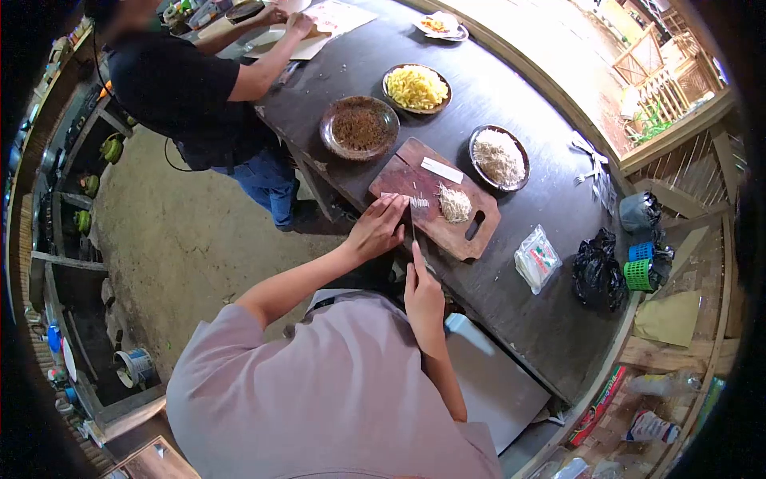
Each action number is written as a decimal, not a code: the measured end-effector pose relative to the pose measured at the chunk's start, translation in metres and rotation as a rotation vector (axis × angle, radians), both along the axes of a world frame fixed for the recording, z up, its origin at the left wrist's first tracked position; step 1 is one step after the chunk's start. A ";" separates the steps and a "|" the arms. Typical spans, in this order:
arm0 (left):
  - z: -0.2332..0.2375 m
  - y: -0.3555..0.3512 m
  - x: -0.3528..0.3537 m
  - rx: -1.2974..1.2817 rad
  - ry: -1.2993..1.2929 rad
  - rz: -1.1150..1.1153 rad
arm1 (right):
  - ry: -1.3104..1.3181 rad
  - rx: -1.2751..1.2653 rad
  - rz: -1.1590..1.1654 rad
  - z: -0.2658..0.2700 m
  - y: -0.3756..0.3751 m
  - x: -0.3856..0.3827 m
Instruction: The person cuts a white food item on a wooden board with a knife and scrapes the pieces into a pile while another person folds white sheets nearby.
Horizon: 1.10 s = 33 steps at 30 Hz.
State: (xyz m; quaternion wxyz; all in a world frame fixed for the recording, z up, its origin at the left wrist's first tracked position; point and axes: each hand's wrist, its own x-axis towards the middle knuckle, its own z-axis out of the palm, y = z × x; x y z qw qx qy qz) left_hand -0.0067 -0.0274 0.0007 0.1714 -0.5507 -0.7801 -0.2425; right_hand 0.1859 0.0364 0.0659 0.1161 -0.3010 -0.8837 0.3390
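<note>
A wooden cutting board (412,152) with a handle slot lies at the table's near edge. On its left part my left hand (378,228) presses down, fingers together over a pale white slab mostly hidden beneath them. My right hand (424,295) is closed round the handle of a knife (413,231), whose thin blade points away from me beside the left fingertips. Just right of those fingertips lie freshly cut white strips (419,203). A heap of fine white shreds (455,205) and another flat white slab (441,170) rest farther along the board.
Beyond the board stand a brown plate (359,128), a bowl of yellow pieces (416,87) and a bowl of pale flour-like crumbs (499,158). Rightward are a white plastic packet (538,259), a black bag (600,270) and cutlery (590,164). Another person (179,88) works at the table's left.
</note>
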 end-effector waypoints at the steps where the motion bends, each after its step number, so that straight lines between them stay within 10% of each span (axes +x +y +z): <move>1: -0.001 0.001 0.001 -0.001 -0.008 0.008 | -0.014 -0.019 -0.011 -0.002 0.004 -0.011; 33: 0.001 -0.001 -0.002 -0.016 -0.012 -0.030 | -0.087 -0.019 -0.004 0.001 -0.003 -0.003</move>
